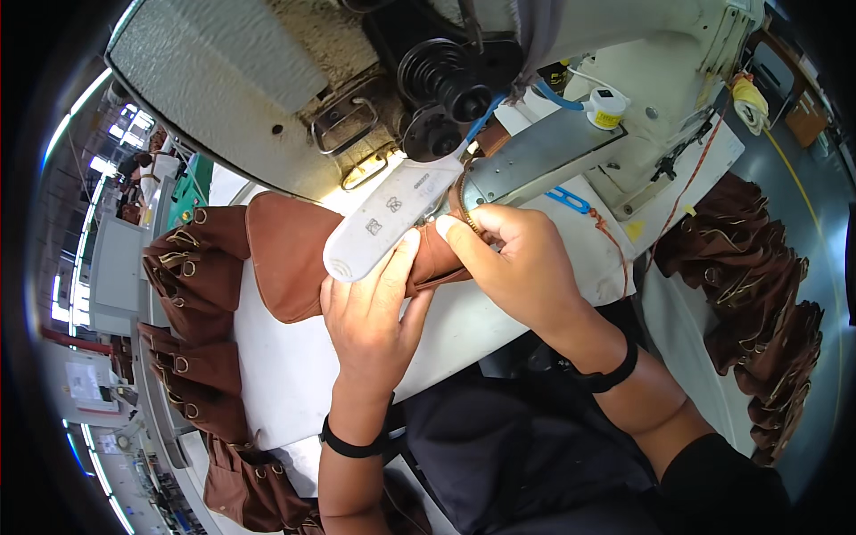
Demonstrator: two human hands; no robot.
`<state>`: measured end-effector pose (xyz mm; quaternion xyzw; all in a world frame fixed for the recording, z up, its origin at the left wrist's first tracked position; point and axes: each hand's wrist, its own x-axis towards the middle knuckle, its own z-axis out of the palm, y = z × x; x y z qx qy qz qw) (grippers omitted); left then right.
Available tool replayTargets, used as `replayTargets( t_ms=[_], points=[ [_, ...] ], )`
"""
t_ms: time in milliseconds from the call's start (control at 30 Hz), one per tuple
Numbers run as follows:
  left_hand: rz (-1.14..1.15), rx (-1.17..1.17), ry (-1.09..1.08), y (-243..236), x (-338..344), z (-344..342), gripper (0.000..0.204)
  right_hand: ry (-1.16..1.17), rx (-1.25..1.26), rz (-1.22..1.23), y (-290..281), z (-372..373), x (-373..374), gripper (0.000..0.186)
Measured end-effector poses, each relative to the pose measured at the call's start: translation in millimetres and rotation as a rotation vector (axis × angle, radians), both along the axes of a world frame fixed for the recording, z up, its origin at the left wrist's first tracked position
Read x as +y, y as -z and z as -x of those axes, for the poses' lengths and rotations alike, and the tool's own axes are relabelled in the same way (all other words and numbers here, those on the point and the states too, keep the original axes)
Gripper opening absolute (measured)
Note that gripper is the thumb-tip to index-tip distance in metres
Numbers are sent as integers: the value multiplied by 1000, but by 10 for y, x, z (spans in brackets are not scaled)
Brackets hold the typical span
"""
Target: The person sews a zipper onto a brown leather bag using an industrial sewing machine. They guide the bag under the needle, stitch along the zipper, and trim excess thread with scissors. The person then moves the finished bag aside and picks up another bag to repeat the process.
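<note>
A brown leather bag piece (292, 259) lies on the white bed of a sewing machine (223, 85), partly beneath its head. Along its right side curves a brass-toothed zipper (465, 212). My left hand (370, 316) holds the leather near its front edge, fingers stretched over it and partly hidden by a white lamp-like bar (383, 223). With thumb and bent fingers, my right hand (526, 263) pinches the leather beside the zipper. Both hands are close to the stitching spot, where the bar hides the needle.
Brown leather bag pieces with metal rings (192, 263) hang over the left edge. More brown pieces (736, 267) are heaped at the right. A blue plastic tool (567, 200) lies behind my right hand, tied to an orange cord. The machine's grey arm (544, 152) extends rightward.
</note>
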<state>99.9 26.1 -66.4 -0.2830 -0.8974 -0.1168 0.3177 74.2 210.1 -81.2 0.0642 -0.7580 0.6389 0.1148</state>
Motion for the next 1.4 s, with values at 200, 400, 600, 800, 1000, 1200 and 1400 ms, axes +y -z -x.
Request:
replayTargets(
  t_ms=[200, 400, 600, 800, 1000, 1200, 1400],
  points=[
    [16, 12, 13, 3, 7, -18, 62, -82, -97, 49, 64, 48, 32, 35],
    [12, -2, 6, 38, 31, -25, 61, -96, -126, -106, -80, 33, 127, 35],
    [23, 86, 4, 99, 18, 5, 54, 132, 233, -218, 25, -47, 153, 22],
    [-16, 107, 33, 200, -18, 40, 51, -166, -50, 58, -280, -22, 242, 30],
    [66, 131, 4, 171, -31, 38, 51, -236, -167, 158, -360, 38, 210, 34],
    [108, 221, 42, 186, -67, 68, 45, -333, -187, 335, -267, 112, 209, 24],
    [86, 243, 55, 194, -88, 136, 40, -452, -283, 631, -280, 143, 212, 20]
  ],
)
